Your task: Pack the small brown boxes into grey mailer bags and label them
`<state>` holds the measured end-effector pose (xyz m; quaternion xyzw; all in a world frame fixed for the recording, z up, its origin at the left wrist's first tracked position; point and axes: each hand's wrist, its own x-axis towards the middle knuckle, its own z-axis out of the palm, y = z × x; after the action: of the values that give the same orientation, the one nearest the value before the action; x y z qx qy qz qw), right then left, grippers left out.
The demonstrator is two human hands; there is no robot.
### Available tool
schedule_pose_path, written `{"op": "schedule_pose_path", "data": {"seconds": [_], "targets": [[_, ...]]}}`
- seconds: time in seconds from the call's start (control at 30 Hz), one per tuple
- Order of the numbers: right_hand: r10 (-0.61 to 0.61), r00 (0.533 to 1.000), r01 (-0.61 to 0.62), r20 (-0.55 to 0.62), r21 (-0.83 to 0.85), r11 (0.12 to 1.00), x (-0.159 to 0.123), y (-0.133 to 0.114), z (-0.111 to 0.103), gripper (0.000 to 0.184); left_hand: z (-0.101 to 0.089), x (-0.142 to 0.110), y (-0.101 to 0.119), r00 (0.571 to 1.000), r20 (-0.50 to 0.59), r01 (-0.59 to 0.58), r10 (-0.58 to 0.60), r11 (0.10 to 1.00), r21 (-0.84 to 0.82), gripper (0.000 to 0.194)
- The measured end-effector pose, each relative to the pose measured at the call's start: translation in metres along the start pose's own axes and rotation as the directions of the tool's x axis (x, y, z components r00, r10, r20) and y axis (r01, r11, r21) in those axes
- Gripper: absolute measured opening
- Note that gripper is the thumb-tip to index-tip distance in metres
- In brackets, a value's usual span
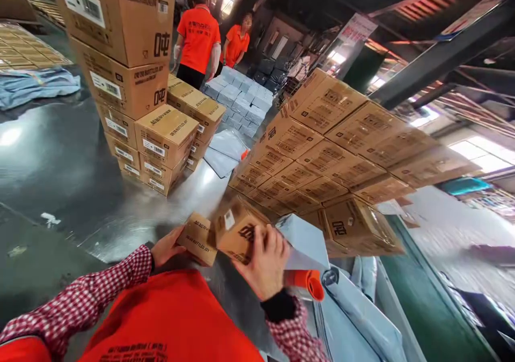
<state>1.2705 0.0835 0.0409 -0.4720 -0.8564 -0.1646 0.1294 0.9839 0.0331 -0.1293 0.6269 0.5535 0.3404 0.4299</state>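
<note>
In front of my orange shirt, my left hand (169,248) grips the left side of a small cardboard box (199,238) printed "BOTTLED JOY". Beside it, my right hand (263,263) is spread over the right side of a second cardboard box (241,228), which bears a white label and a large black character. The two boxes appear to touch where they meet. Right of my right hand stands a pale blue wrapped package (306,238). Below that lie a roll of orange material (308,282) and a rolled pale blue plastic sheet (358,308).
A tall stack of cartons (120,78) stands on the metal table (52,174) at left. A large wall of cartons (314,153) rises at right. Farther back are pale blue packages (241,96) and two people in orange shirts (199,35). A green edge (434,292) runs along the right.
</note>
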Motion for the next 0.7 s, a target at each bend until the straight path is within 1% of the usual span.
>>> {"op": "schedule_pose_path", "data": {"seconds": [0.07, 0.1, 0.13, 0.17, 0.2, 0.23, 0.27, 0.3, 0.33, 0.37, 0.4, 0.43, 0.47, 0.5, 0.53, 0.57, 0.6, 0.63, 0.7], "targets": [[-0.103, 0.988, 0.101, -0.111, -0.020, 0.995, -0.008, -0.042, 0.016, 0.065, 0.005, -0.001, -0.001, 1.000, -0.025, -0.004, 0.004, 1.000, 0.005, 0.074], [-0.148, 0.979, 0.150, -0.137, -0.002, 0.989, -0.015, -0.057, 0.024, 0.057, 0.007, -0.001, -0.001, 0.999, -0.038, -0.014, 0.014, 1.000, 0.006, 0.079], [-0.187, 0.973, 0.195, -0.137, 0.045, 0.980, -0.021, -0.067, 0.031, 0.055, 0.009, -0.002, -0.002, 0.998, -0.047, -0.029, 0.029, 1.000, 0.008, 0.084], [-0.217, 0.968, 0.232, -0.123, 0.123, 0.965, -0.026, -0.069, 0.035, 0.054, 0.011, -0.002, -0.003, 0.997, -0.057, -0.043, 0.043, 0.999, 0.011, 0.090], [-0.228, 0.968, 0.246, -0.102, 0.225, 0.943, -0.029, -0.066, 0.038, 0.053, 0.013, -0.003, -0.003, 0.996, -0.066, -0.052, 0.053, 0.998, 0.018, 0.093], [-0.208, 0.975, 0.223, -0.081, 0.342, 0.913, -0.027, -0.056, 0.038, 0.054, 0.015, -0.003, -0.003, 0.996, -0.078, -0.052, 0.054, 0.998, 0.027, 0.091], [-0.141, 0.988, 0.151, -0.057, 0.466, 0.872, -0.020, -0.044, 0.037, 0.060, 0.017, -0.003, -0.003, 0.995, -0.090, -0.044, 0.047, 0.998, 0.034, 0.087], [-0.019, 1.000, 0.026, -0.018, 0.593, 0.805, -0.010, -0.031, 0.036, 0.069, 0.019, -0.003, -0.002, 0.994, -0.102, -0.029, 0.033, 0.999, 0.039, 0.082], [0.136, 0.988, -0.147, 0.072, 0.712, 0.687, 0.002, -0.019, 0.035, 0.077, 0.021, -0.002, 0.000, 0.994, -0.111, -0.006, 0.011, 0.999, 0.041, 0.077], [0.278, 0.935, -0.338, 0.221, 0.792, 0.508, 0.015, -0.010, 0.036, 0.085, 0.024, -0.002, 0.002, 0.993, -0.118, 0.016, -0.011, 0.999, 0.042, 0.074], [0.357, 0.838, -0.520, 0.413, 0.803, 0.292, 0.027, -0.006, 0.036, 0.093, 0.026, -0.002, 0.005, 0.992, -0.122, 0.040, -0.035, 0.998, 0.043, 0.072], [0.353, 0.717, -0.664, 0.601, 0.743, 0.083, 0.036, -0.006, 0.038, 0.101, 0.027, -0.002, 0.008, 0.991, -0.122, 0.065, -0.059, 0.997, 0.044, 0.072], [0.297, 0.599, -0.763, 0.743, 0.643, -0.071, 0.042, -0.009, 0.040, 0.107, 0.028, -0.002, 0.011, 0.989, -0.121, 0.088, -0.082, 0.995, 0.043, 0.071], [0.237, 0.503, -0.826, 0.831, 0.543, -0.150, 0.043, -0.015, 0.042, 0.108, 0.028, -0.002, 0.013, 0.988, -0.115, 0.110, -0.104, 0.993, 0.039, 0.071], [0.208, 0.437, -0.864, 0.875, 0.473, -0.171, 0.040, -0.021, 0.043, 0.103, 0.028, -0.003, 0.016, 0.987, -0.107, 0.126, -0.122, 0.991, 0.034, 0.072], [0.218, 0.399, -0.885, 0.891, 0.436, -0.161, 0.034, -0.027, 0.044, 0.095, 0.027, -0.003, 0.018, 0.987, -0.093, 0.137, -0.134, 0.990, 0.026, 0.073], [0.250, 0.383, -0.895, 0.889, 0.424, -0.138, 0.028, -0.031, 0.043, 0.086, 0.026, -0.004, 0.019, 0.987, -0.076, 0.147, -0.145, 0.989, 0.017, 0.074], [0.290, 0.381, -0.897, 0.878, 0.427, -0.116, 0.021, -0.033, 0.042, 0.079, 0.024, -0.004, 0.019, 0.986, -0.060, 0.154, -0.153, 0.988, 0.005, 0.075], [0.348, 0.381, -0.900, 0.857, 0.430, -0.074, 0.012, -0.032, 0.039, 0.072, 0.021, -0.007, 0.017, 0.986, -0.032, 0.166, -0.167, 0.986, -0.026, 0.072]]}}
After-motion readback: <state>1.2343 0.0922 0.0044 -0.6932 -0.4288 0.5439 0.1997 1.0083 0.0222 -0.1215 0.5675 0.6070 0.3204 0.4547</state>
